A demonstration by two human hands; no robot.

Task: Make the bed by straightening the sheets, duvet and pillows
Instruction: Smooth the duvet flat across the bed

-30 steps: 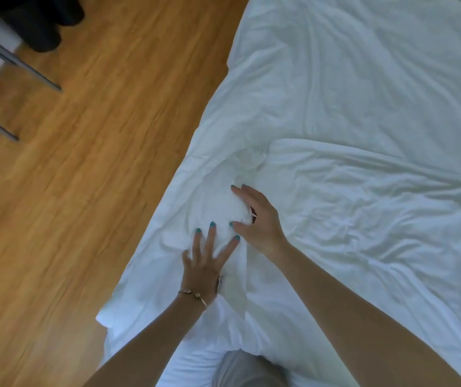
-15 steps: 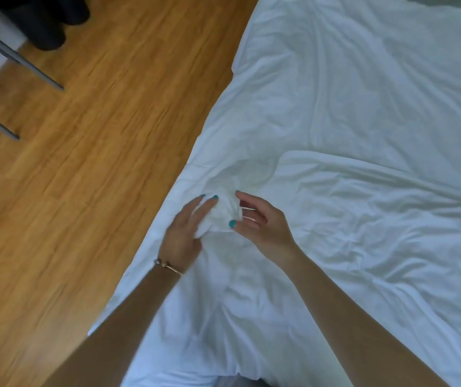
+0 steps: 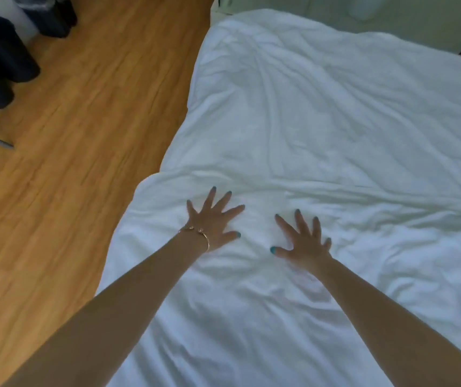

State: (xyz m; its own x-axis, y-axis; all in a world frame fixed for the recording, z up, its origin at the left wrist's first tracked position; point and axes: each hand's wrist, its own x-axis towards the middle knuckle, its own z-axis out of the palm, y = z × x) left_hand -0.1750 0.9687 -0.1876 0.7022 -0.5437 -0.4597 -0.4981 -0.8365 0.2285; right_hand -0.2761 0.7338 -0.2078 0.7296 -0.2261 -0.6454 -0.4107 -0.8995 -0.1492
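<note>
White duvet [image 3: 335,135] covered the bed, creased, its folded-over edge running across just beyond both hands and its side hanging toward the wooden floor [image 3: 84,135]. Risk, as judged: pressing outward too hard near that side could drag the cover askew or bunch fresh wrinkles. Left hand [image 3: 212,222] and right hand [image 3: 303,241] lay flat, fingers spread, palms down, arms extended.

You press your left hand [image 3: 214,219] and right hand [image 3: 304,241] flat, fingers spread, on the rumpled white duvet [image 3: 335,135], near its folded edge. A bracelet [image 3: 197,233] circles your left wrist. Wooden floor [image 3: 84,135] lies alongside the bed.
</note>
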